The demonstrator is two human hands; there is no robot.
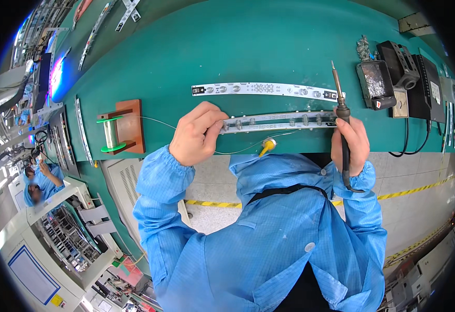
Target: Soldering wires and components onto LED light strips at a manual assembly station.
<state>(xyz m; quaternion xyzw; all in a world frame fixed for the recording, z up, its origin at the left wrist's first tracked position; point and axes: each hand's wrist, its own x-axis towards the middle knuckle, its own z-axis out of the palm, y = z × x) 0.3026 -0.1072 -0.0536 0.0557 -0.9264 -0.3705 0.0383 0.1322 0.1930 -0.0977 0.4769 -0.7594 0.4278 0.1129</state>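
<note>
A long, narrow circuit board strip (277, 121) with round components lies crosswise near the bench's front edge. It shows two parallel bands; whether this is one board or two, I cannot tell. My left hand (197, 132) is closed, pinching the strip's left end between thumb and fingers. At the other end my right hand (353, 141) grips a soldering iron (343, 112), tip pointing away from me, its fingers also touching the strip. Just beyond lies another white circuit board strip (264, 89). Thin solder wire (157, 120) runs from a green-flanged spool (111, 134) toward my left hand.
The spool sits on a brown stand (136, 122) at left. At the right are a dark tray (375, 83), a black iron holder (400, 65) and a black box (427, 86) with cables. A yellow-and-silver piece (267, 146) lies at the green bench's (279, 41) front edge.
</note>
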